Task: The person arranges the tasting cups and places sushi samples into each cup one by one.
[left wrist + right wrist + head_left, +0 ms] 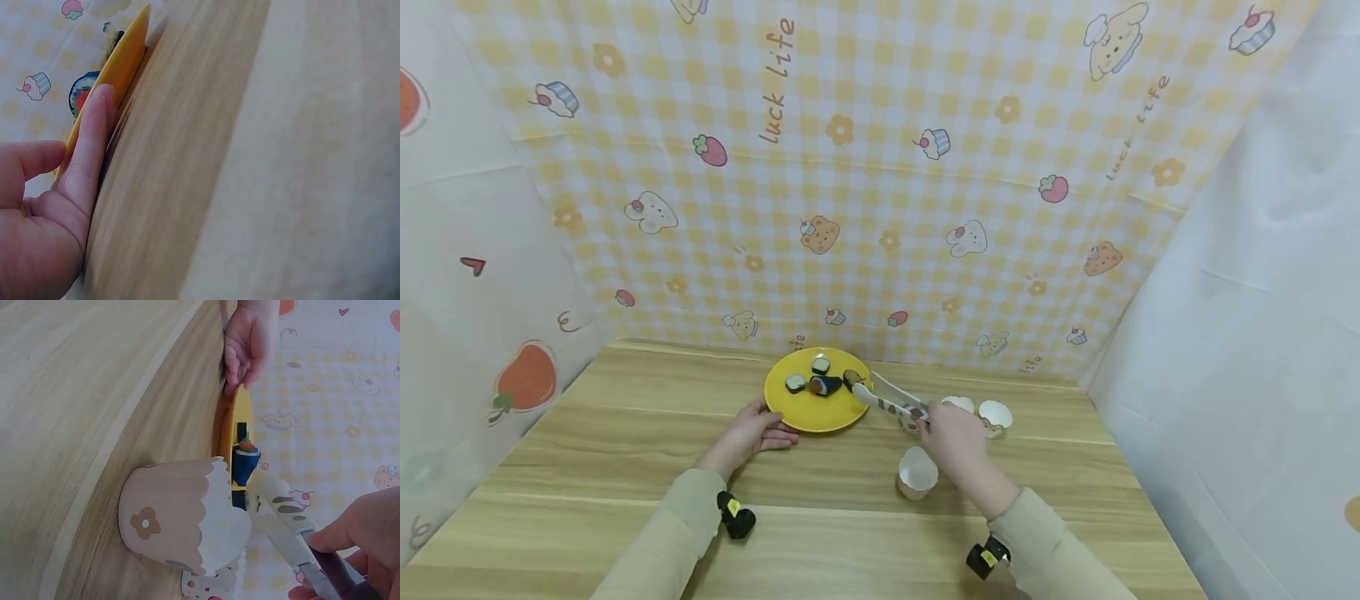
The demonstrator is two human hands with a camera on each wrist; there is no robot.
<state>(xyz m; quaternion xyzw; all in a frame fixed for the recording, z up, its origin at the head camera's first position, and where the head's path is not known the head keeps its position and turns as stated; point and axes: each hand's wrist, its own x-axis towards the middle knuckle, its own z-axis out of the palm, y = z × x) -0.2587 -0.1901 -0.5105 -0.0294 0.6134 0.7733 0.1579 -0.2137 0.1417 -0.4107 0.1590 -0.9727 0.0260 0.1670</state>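
My left hand (754, 435) pinches the near left rim of a yellow plate (820, 419), thumb over the edge and fingers against its underside. On the plate lie small sushi pieces: two pale squares with dark sides (795, 382), a dark cone-shaped hand roll (824, 385) and a dark rounded piece (852, 381) at the right. My right hand (958, 442) grips white tongs (289, 534) with dark handles. The tongs' tips point left, beside the rounded piece. Whether they touch it I cannot tell.
A pale scalloped paper cup (917, 473) stands in front of the tongs. Further paper cups (995, 417) stand behind my right hand, one partly hidden by the tongs. A patterned cloth (865, 208) hangs at the wooden table's (820, 550) back edge, with white sheets (1247, 333) on both sides.
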